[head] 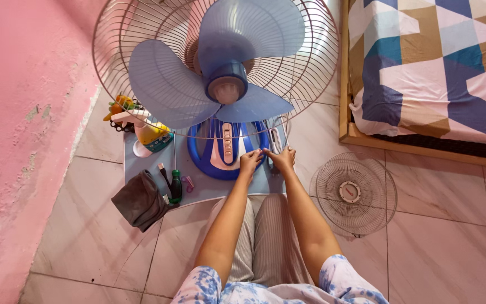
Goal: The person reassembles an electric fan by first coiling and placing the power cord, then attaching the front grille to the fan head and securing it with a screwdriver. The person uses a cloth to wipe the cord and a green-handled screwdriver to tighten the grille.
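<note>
A desk fan stands on a low blue board, with three translucent blue blades inside a bare rear wire guard. Its round blue base has a white button panel. My left hand and my right hand meet at the lower rim of the guard, just right of the base, fingers pinched close together near a small metal clip. Whether either hand grips the clip or the wire is too small to tell.
The detached front wire guard lies on the tile floor to the right. A green-handled screwdriver, a dark grey cloth, a small pink spring and a yellow toy sit on the board. Pink wall at left, bed at right.
</note>
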